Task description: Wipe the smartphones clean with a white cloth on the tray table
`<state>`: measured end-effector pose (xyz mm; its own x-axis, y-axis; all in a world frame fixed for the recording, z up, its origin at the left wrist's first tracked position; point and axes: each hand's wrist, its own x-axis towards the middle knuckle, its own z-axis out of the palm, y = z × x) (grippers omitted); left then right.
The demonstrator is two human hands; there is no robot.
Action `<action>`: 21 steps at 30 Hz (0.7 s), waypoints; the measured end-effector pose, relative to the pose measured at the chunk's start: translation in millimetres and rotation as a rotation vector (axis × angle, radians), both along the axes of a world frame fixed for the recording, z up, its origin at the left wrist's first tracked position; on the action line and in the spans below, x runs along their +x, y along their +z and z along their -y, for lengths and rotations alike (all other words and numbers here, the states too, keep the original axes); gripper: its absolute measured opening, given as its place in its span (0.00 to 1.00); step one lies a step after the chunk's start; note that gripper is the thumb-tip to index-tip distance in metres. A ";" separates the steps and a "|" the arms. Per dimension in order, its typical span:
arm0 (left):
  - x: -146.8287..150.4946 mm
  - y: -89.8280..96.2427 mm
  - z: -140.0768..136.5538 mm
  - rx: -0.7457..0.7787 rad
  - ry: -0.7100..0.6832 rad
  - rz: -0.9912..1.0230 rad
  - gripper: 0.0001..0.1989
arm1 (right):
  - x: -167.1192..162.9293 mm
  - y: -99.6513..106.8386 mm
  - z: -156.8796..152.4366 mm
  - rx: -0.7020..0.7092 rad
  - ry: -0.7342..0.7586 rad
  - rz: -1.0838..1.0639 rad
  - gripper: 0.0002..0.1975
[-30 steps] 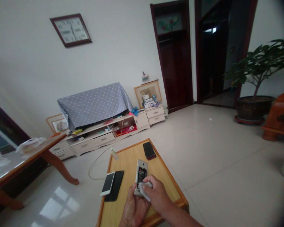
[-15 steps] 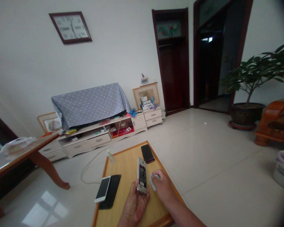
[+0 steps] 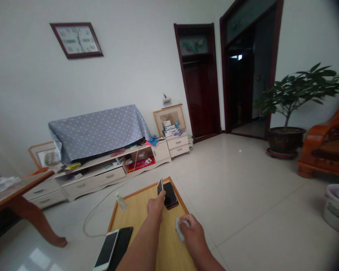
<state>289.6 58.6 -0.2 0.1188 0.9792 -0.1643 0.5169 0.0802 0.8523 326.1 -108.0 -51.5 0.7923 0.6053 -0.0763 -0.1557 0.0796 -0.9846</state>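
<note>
My left hand [image 3: 156, 205] is stretched toward the far end of the small wooden table [image 3: 142, 194], closed round the lower part of a silver phone [image 3: 160, 184] tilted up on its edge. Just right of it lies a black phone [image 3: 170, 192], with a red-edged item partly showing beneath. Over the table's right side, my right hand [image 3: 193, 230] pinches a crumpled grey-white cloth [image 3: 178, 229]. At the near left, a white phone [image 3: 106, 249] with a dark screen rests partly on a flat black item [image 3: 123, 242]. Whether the cloth touches the tabletop I cannot tell.
A small clear bottle [image 3: 121, 202] stands at the table's left edge. Another wooden table [image 3: 31, 188] is at far left. A cable [image 3: 86, 226] runs across the floor to the white TV cabinet [image 3: 101, 178]. A bucket [image 3: 337, 209] and potted plant [image 3: 286, 137] are on the right.
My left hand has moved forward with the silver phone, whose exposed battery side no longer faces me. The right hand still holds the cloth. My view has shifted slightly.
</note>
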 end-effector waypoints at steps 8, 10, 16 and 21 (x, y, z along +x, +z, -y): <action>48.4 -6.3 -23.0 0.204 0.005 -0.367 0.35 | 20.5 -10.9 -4.1 0.037 0.011 -0.134 0.16; 54.6 -12.6 -23.7 0.251 0.003 -0.424 0.37 | 23.3 -17.3 -6.5 0.033 0.012 -0.146 0.16; 62.1 -30.2 -19.2 0.357 -0.013 -0.549 0.36 | 27.1 -29.2 -11.2 0.052 0.026 -0.170 0.17; 65.7 -36.7 -19.9 0.374 -0.001 -0.626 0.36 | 29.7 -23.6 -11.4 0.039 -0.006 -0.194 0.18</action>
<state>355.4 78.5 -36.9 0.1131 0.9832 0.1436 0.9166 -0.1590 0.3669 355.8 -96.6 -75.1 0.7688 0.6058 -0.2049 -0.3419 0.1186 -0.9322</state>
